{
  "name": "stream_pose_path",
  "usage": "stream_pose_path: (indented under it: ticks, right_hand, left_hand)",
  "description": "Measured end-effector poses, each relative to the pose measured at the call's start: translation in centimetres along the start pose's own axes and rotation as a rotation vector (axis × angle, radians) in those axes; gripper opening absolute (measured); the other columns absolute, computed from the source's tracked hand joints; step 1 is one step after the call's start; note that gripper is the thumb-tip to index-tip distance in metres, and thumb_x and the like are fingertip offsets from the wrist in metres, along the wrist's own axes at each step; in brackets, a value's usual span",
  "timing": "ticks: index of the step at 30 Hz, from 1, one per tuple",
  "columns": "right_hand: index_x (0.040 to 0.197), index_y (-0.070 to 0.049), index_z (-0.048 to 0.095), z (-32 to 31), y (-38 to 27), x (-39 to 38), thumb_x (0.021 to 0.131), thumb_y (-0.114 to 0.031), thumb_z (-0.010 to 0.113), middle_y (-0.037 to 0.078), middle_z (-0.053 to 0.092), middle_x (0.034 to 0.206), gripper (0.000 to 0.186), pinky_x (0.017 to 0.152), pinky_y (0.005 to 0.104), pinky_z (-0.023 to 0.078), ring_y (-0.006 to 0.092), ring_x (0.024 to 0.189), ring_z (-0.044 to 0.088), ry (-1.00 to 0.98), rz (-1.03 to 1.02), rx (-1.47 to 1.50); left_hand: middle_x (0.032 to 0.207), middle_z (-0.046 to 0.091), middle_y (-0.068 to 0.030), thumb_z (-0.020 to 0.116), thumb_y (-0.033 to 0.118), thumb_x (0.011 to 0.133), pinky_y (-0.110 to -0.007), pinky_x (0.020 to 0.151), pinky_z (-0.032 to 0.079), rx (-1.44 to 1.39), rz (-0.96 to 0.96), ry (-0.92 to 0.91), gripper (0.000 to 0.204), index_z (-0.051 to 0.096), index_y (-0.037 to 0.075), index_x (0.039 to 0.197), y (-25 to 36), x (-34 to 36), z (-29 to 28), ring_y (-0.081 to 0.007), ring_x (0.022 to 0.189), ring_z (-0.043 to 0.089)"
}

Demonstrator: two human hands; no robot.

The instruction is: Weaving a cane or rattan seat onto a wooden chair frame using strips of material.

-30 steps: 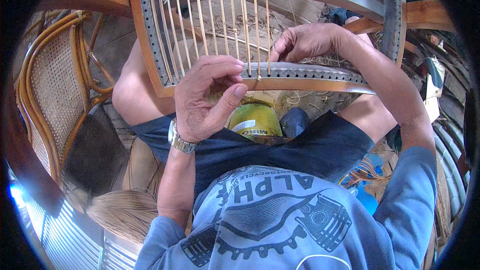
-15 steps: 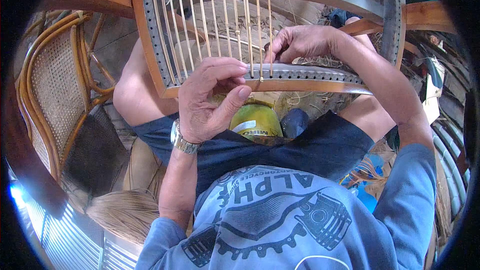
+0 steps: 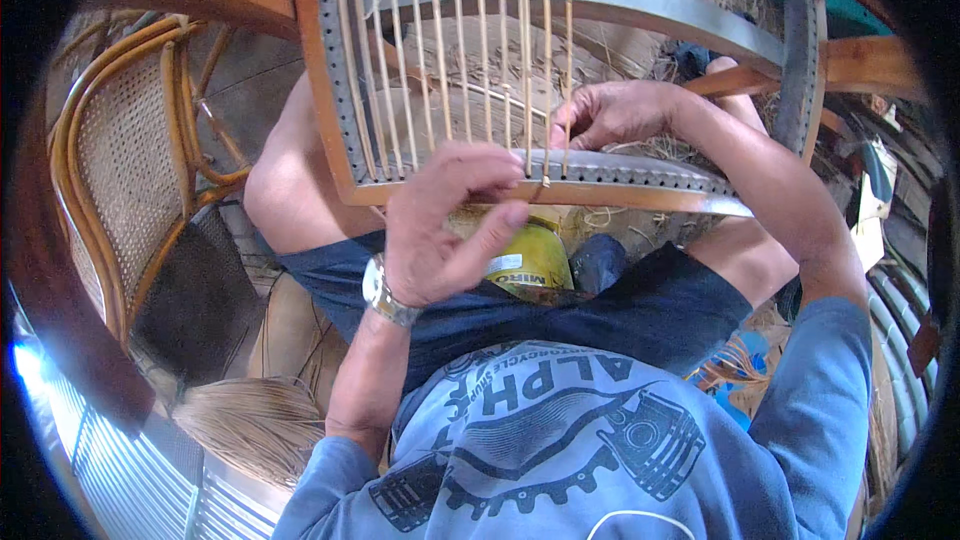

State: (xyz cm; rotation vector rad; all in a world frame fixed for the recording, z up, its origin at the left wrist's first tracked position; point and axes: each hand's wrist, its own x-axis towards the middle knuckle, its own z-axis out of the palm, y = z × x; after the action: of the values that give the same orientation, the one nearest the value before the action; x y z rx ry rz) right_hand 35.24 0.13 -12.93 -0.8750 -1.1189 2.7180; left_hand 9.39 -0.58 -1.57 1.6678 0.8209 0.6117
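A wooden chair frame [image 3: 329, 110] with a row of small holes along its edge lies across my lap. Several pale cane strands [image 3: 452, 50] run lengthwise over its opening, mostly on the left side. My left hand [image 3: 445, 230], with a metal-banded watch [image 3: 385, 290] on its wrist, hovers over the near rail [image 3: 630, 196]. Its thumb and fingers are apart, nothing visible between them. Just behind that rail, my right hand [image 3: 622, 115] pinches at the rightmost cane strand [image 3: 568, 60]; its fingertips are partly hidden. A small peg [image 3: 545, 183] stands at the rail's edge.
A rattan chair with woven back [image 3: 130, 155] stands at left. Below it lies a bundle of loose cane [image 3: 250, 425]. A yellow-green rounded container [image 3: 535, 260] and a dark rounded object [image 3: 597, 262] sit between my legs. Bamboo poles [image 3: 900, 340] and cane scraps lie at right.
The chair frame and both hands appear shifted slightly right and down in the picture. My hands keep nearly the same places relative to the rail.
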Motion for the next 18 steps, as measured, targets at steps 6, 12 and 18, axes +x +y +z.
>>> stream_pose_path:
  ticks: [6, 12, 18]
  right_hand:
    - [0.102, -0.002, 0.070, -0.1, -0.1, -0.3, 0.091, -0.005, 0.067, -0.001, 0.070, 0.092, 0.012, 0.079, 0.0231, 0.050, 0.0050, 0.084, 0.061, -0.025, -0.026, 0.008]
    - [0.101, -0.004, 0.069, 0.1, 0.4, 0.4, 0.091, -0.007, 0.066, -0.002, 0.068, 0.090, 0.011, 0.081, 0.0232, 0.049, 0.0045, 0.085, 0.058, 0.046, -0.138, -0.098]
    - [0.109, -0.003, 0.066, -0.2, -0.5, -0.2, 0.092, -0.003, 0.063, -0.002, 0.067, 0.094, 0.018, 0.083, 0.0245, 0.048, 0.0066, 0.086, 0.057, -0.128, -0.100, -0.045]
  left_hand:
    - [0.101, 0.067, -0.0112, 0.078, 0.017, 0.079, -0.037, 0.077, 0.054, 0.099, -0.035, -0.267, 0.028, 0.067, 0.008, 0.103, 2.7, -3.2, 1.9, -0.0303, 0.091, 0.066]
    - [0.100, 0.067, -0.0109, 0.071, 0.016, 0.084, -0.041, 0.078, 0.052, 0.204, -0.068, -0.388, 0.019, 0.067, 0.008, 0.100, 1.9, -4.7, 3.4, -0.0317, 0.091, 0.064]
    - [0.101, 0.066, -0.0102, 0.073, 0.012, 0.083, -0.041, 0.078, 0.053, 0.194, -0.070, -0.344, 0.020, 0.066, 0.008, 0.101, 3.3, -3.4, 2.7, -0.0318, 0.092, 0.064]
